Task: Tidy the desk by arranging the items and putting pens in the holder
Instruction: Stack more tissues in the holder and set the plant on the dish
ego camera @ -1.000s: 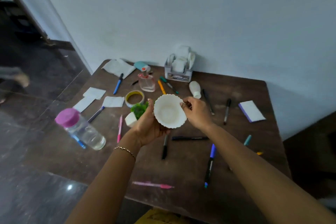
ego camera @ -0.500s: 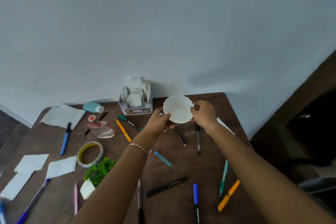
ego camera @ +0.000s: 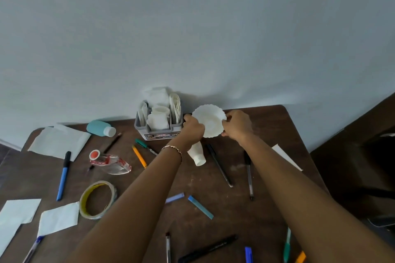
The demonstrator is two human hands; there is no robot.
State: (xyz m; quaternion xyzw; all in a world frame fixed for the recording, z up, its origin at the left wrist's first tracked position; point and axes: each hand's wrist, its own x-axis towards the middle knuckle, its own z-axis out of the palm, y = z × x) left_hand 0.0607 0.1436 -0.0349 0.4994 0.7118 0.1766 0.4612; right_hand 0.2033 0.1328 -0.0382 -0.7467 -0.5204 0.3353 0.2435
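White scalloped-rim plastic bowl [ego camera: 210, 121], shallow and round, held clear of the dark brown wooden desk [ego camera: 267, 132] at its far edge by the wall, just to the right of the grey compartmented plastic holder [ego camera: 159, 129]. Left hand [ego camera: 192, 129]: fingers curled and closed on the bowl's left rim. Right hand [ego camera: 237, 124]: thumb and fingertips pinched on the right rim. Holder contents: white cups and folded white paper only; no pen seen in it. Loose on the desk: orange pen [ego camera: 139, 156]; green marker [ego camera: 146, 146]; blue pen [ego camera: 63, 175]; two black pens [ego camera: 219, 165] [ego camera: 248, 174] right of centre; further pens along the near edge; white plastic bottle [ego camera: 197, 155] lying partly under the left wrist; teal bottle with white cap [ego camera: 100, 128]; clear glass bottle with red cap [ego camera: 110, 162] on its side; roll of yellowish tape [ego camera: 98, 199]; several white paper sheets [ego camera: 57, 142]. Step in hand, as judged: arranging, with the bowl being placed beside the holder. Progress: early, pens uncollected. Next move calls for lowering the bowl level onto bare desk without knocking the holder, then letting go with both hands and gathering pens.
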